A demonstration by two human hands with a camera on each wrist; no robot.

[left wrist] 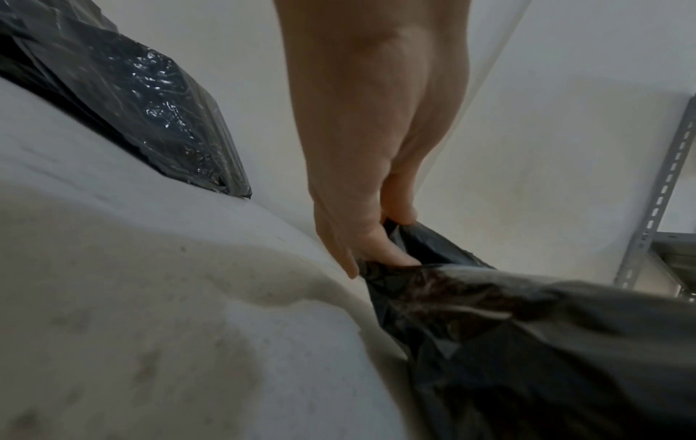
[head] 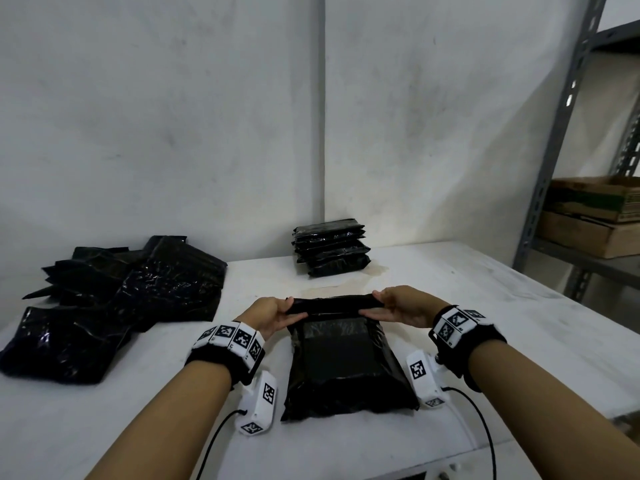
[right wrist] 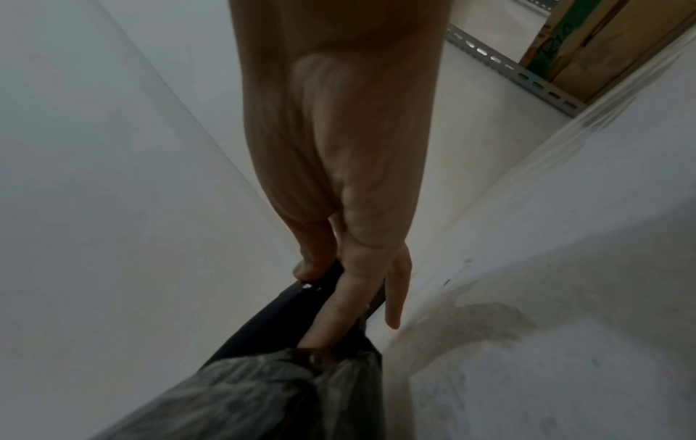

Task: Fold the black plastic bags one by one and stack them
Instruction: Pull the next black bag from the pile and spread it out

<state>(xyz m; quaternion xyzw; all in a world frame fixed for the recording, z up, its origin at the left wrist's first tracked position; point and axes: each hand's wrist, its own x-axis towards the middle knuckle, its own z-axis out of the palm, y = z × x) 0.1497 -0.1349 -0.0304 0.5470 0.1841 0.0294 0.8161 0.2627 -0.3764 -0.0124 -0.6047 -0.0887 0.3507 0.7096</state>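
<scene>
The white surface [head: 485, 306] carries everything. At its left lies a loose heap of unfolded bags [head: 114, 299], shiny and slippery looking; at the back, near the wall, stands the stack of folded bags [head: 330, 247], and it already leans a little. I think one more bag put on it carelessly could make it slide down.

In front of the person lies the black bag [head: 346, 365] that is being folded. Its far edge is lifted and turned toward the person. The left hand [head: 268, 315] pinches the left end of this edge between thumb and fingers, and the right hand [head: 398, 306] pinches the right end in the same way.

The plastic is smooth, so the edge may slip out of one grip and the fold would then come crooked. If air is trapped inside, the fold may spring open when it is released.
</scene>
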